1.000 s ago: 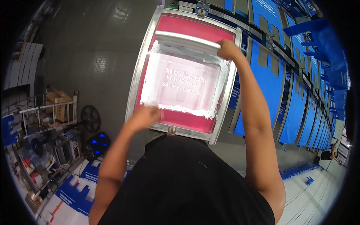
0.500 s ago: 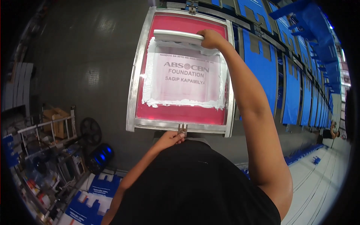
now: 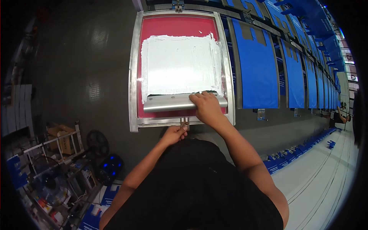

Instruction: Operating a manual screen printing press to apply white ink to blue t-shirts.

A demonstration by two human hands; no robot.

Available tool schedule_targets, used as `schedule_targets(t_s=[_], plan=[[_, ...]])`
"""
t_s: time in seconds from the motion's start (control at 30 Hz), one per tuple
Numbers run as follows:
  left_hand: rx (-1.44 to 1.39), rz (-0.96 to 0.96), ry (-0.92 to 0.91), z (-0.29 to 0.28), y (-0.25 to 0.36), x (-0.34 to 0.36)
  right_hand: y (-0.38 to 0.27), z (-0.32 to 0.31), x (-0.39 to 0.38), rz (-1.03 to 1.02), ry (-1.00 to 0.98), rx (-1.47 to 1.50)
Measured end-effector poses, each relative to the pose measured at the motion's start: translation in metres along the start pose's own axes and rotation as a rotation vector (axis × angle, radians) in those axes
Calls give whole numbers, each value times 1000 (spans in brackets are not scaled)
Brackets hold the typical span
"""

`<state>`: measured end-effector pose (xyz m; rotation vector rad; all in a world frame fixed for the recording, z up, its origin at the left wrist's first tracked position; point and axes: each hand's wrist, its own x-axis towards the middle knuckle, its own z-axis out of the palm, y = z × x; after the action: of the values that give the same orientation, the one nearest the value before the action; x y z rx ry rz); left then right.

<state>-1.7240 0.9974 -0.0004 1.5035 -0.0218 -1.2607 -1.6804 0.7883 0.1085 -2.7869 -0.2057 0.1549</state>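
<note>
In front of me lies a screen printing frame (image 3: 134, 76) with metal sides and a red mesh (image 3: 176, 25). A broad layer of white ink (image 3: 180, 63) covers the middle of the mesh, rough at its edges. My right hand (image 3: 208, 107) grips the right part of a long metal squeegee (image 3: 168, 104), which rests across the near end of the ink. At the frame's near edge, my left hand (image 3: 175, 134) is closed on a small pronged metal clamp (image 3: 184, 123). Whatever lies beneath the ink is hidden.
Blue cut bag panels (image 3: 257, 69) lie on a long row of boards to the right. A fan (image 3: 50, 180), a cardboard box (image 3: 63, 140) and a cluttered rack stand at lower left. Far right, another person (image 3: 340, 117) is near more blue pieces along the white floor.
My right hand has drawn the squeegee from the far end of the screen to the near end. White ink now hides the lettering seen before. My left hand stays at the clamp.
</note>
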Motion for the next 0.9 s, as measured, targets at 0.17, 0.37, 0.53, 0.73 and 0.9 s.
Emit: schedule_targets(t_s=[0.17, 0.37, 0.53, 0.73, 0.9], plan=[[209, -126, 194, 7, -19, 14, 38, -22, 7, -1, 30, -66], [47, -91, 191, 3, -14, 7, 77, -23, 8, -12, -80, -58], [-64, -99, 153, 5, -25, 0, 72, -17, 4, 13, -112, -25], [-112, -76, 138, -9, -35, 11, 66, -6, 17, 40, -95, -29], [-17, -9, 9, -18, -22, 20, 66, -19, 30, 120, -109, 12]])
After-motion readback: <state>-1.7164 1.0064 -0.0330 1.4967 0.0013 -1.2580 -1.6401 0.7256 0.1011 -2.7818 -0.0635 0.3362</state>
